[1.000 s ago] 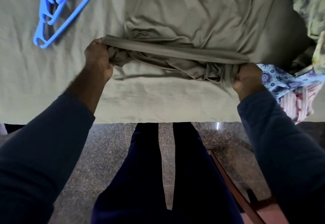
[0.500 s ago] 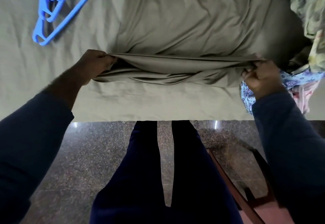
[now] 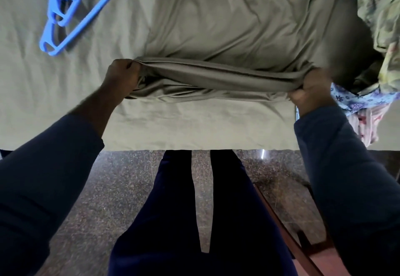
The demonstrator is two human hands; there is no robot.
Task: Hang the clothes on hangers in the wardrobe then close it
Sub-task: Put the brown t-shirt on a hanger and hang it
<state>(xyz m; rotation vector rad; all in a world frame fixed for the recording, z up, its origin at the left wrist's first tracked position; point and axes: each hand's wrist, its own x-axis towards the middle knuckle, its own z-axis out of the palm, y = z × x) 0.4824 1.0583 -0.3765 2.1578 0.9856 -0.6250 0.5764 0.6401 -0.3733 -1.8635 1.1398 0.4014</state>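
An olive-grey T-shirt (image 3: pixel 233 26) with orange lettering lies spread on a grey-green sheet (image 3: pixel 32 80), its print at the far side. My left hand (image 3: pixel 122 76) grips the bunched hem at the shirt's left corner. At the right corner my right hand (image 3: pixel 311 90) grips the hem too, so the fabric is stretched taut between both fists. Several blue plastic hangers (image 3: pixel 65 15) lie in a stack on the sheet at the far left, apart from the shirt. No wardrobe is in view.
A heap of other clothes sits at the right: a camouflage-patterned garment (image 3: pixel 381 11), a blue floral cloth (image 3: pixel 355 100) and a pink striped piece (image 3: pixel 365 124). The sheet's near edge ends above a dark speckled stone floor (image 3: pixel 121 189). A wooden frame (image 3: pixel 287 232) stands by my right leg.
Both hands have gathered more hem and moved apart and slightly away from me, pulling the fabric tighter. The hangers have not moved.
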